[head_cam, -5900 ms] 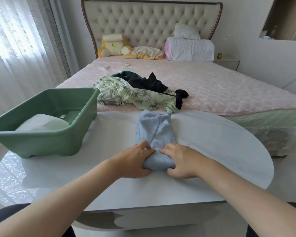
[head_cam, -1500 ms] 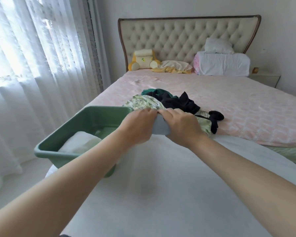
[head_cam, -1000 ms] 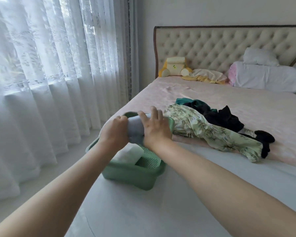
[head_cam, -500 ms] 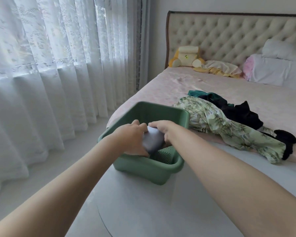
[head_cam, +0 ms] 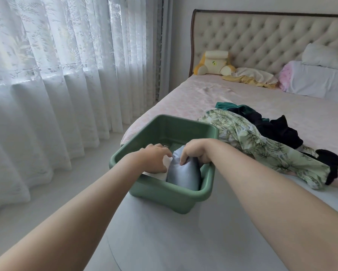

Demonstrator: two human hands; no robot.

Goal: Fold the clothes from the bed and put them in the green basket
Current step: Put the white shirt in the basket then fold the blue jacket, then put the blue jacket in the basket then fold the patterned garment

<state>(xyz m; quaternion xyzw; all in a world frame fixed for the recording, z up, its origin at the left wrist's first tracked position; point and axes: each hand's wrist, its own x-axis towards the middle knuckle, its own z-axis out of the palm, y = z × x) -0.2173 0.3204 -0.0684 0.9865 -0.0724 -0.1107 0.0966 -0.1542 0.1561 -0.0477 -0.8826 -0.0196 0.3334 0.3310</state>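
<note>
A sheer white lace curtain (head_cam: 56, 85) with a leaf pattern hangs in soft vertical folds on the left. Beside it stands the wide bed (head_cam: 232, 98) under a pink quilted cover, with a beige button-tufted headboard (head_cam: 262, 36). In front lies the smooth white rounded counter (head_cam: 174, 241). On its far edge, against the bed, sits the rectangular green plastic basket (head_cam: 164, 200) with rounded corners. A crumpled thin garment with green leaf print (head_cam: 252, 141) lies on the bed just right of the basket, and dark rumpled clothes (head_cam: 277, 130) lie partly on it. Inside the basket, at its near right corner, stands the folded blue-grey garment (head_cam: 183, 173), a smooth rounded bundle. A folded white cloth (head_cam: 156, 176) lies beside it on the left. The right grip (head_cam: 195, 151) clenches the top of the bundle with curled fingers. The left grip (head_cam: 154, 157) is bent over the white cloth, its fingertips at the bundle's edge; whether it holds anything cannot be told.
</note>
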